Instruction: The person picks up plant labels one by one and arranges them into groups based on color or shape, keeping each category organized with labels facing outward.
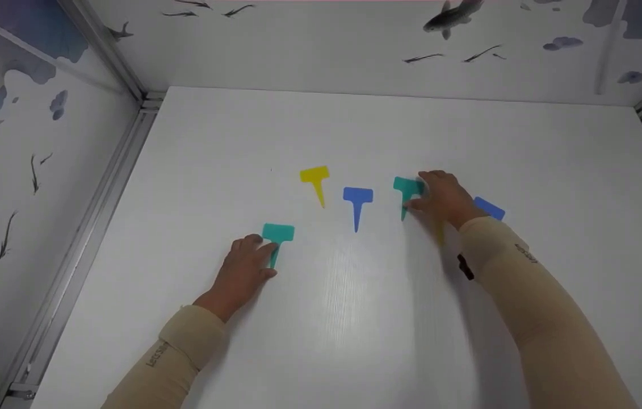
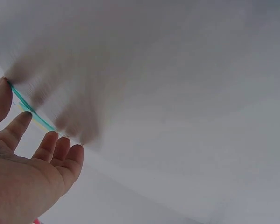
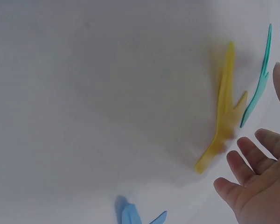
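The left sleeve (image 1: 172,368) and right sleeve (image 1: 539,318) are tan with dark letters (image 1: 157,354). A black tab (image 1: 465,267) shows beside the right one.

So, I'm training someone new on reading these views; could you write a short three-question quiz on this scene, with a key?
1. Multiple choice: which colour is the tag nearest the left hand? A yellow, B teal, C blue.
2. True or false: in the head view, the blue tag between the hands points its narrow end upward.
3. Count: how many tags in the head view are yellow?

Key:
1. B, the teal tag.
2. False; it points downward.
3. Two; one is partly hidden by the right hand.
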### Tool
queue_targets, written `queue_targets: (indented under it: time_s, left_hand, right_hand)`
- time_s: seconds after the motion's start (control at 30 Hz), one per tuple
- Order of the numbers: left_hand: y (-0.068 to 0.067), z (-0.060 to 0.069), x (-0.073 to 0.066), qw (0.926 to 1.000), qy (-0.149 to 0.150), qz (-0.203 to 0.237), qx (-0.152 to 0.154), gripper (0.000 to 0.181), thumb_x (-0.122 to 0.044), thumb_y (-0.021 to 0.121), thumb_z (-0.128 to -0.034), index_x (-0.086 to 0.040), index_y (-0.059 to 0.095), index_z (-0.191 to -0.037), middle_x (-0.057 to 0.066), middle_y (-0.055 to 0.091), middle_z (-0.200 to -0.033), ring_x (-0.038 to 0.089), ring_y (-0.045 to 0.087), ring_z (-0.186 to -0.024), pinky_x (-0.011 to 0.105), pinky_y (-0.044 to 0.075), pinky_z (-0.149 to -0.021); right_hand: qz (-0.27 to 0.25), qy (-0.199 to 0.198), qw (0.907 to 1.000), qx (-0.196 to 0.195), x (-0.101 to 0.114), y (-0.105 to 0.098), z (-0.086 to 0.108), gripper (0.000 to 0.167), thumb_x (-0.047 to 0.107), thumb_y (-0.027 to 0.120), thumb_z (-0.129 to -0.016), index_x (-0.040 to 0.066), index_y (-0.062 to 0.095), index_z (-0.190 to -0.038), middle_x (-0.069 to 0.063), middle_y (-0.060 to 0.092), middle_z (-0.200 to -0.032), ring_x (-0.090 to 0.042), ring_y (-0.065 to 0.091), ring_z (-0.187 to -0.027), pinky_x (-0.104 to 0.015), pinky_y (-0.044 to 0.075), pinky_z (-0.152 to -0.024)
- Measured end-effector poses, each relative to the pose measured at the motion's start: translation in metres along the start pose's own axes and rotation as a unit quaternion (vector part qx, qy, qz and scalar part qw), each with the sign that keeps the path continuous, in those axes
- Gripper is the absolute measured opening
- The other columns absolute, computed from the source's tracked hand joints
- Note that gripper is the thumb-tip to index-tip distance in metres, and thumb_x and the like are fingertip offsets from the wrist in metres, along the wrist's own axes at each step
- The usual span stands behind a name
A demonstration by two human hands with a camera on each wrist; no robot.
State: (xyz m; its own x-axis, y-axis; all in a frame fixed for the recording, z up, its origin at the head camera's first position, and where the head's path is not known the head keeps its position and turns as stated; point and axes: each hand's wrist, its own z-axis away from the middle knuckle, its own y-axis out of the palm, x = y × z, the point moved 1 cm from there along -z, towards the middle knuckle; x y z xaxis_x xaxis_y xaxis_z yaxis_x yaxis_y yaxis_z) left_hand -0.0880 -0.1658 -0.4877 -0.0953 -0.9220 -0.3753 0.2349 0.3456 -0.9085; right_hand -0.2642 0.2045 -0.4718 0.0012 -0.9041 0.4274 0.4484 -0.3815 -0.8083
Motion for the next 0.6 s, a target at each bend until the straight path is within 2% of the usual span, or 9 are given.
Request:
queue_targets:
  time_s: [0.23,0.37,0.6]
  left_hand:
    - [0.0006,-0.0013,0.0005,1.0,-0.004,0.003,-0.006,0.053,-0.023,0.07,-0.0888,-0.012,0.052,-0.137,0.019,0.042,-0.139,0.036,0.038,-0.126,0.047,0.039,-0.104]
    - [0.0009,-0.001,0.0004,1.0,-0.005,0.003,-0.007,0.053,-0.023,0.07,-0.089,-0.012,0.052,-0.137,0.018,0.042,-0.139,0.036,0.039,-0.127,0.047,0.038,-0.105]
    - [0.0019,-0.0006,0.0,0.9999,-0.01,0.007,-0.009,0.053,-0.024,0.07,-0.0891,-0.013,0.051,-0.138,0.017,0.041,-0.14,0.035,0.038,-0.127,0.045,0.039,-0.105]
  right_hand:
    - [0.01,-0.021,0.9995,-0.021,0.0,0.0023,0.0026,0.086,0.04,0.072,-0.086,0.007,0.028,-0.151,-0.023,0.024,-0.154,-0.042,0.018,-0.142,-0.058,0.023,-0.111]
    - [0.004,-0.014,0.9995,-0.027,0.0028,0.0038,0.0049,0.085,0.04,0.072,-0.086,0.007,0.029,-0.151,-0.022,0.023,-0.154,-0.042,0.02,-0.142,-0.058,0.024,-0.111]
    - [0.025,-0.013,0.9987,-0.043,0.0063,0.005,0.0058,0.087,0.042,0.074,-0.083,0.003,0.033,-0.148,-0.024,0.029,-0.149,-0.042,0.027,-0.137,-0.056,0.028,-0.11]
